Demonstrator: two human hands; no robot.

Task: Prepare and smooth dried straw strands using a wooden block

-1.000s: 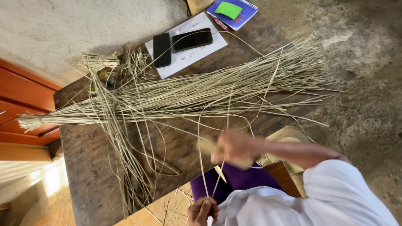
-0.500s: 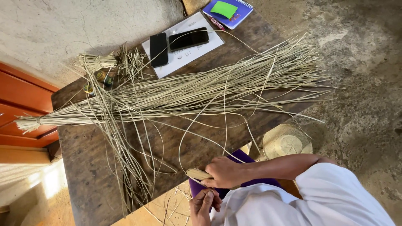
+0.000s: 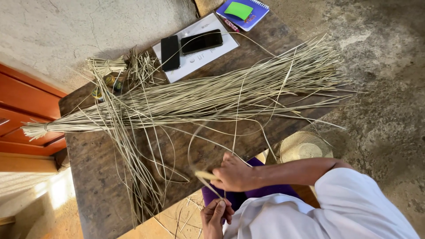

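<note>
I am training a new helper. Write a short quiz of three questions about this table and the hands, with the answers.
1. True or false: two phones lie on the white sheet.
2. What lies on the blue notebook? A) a green pad B) a red cup C) scissors
3. What does the right hand hold?

Key
1. True.
2. A.
3. A pale strip; the left hand below it pinches a straw.
</note>
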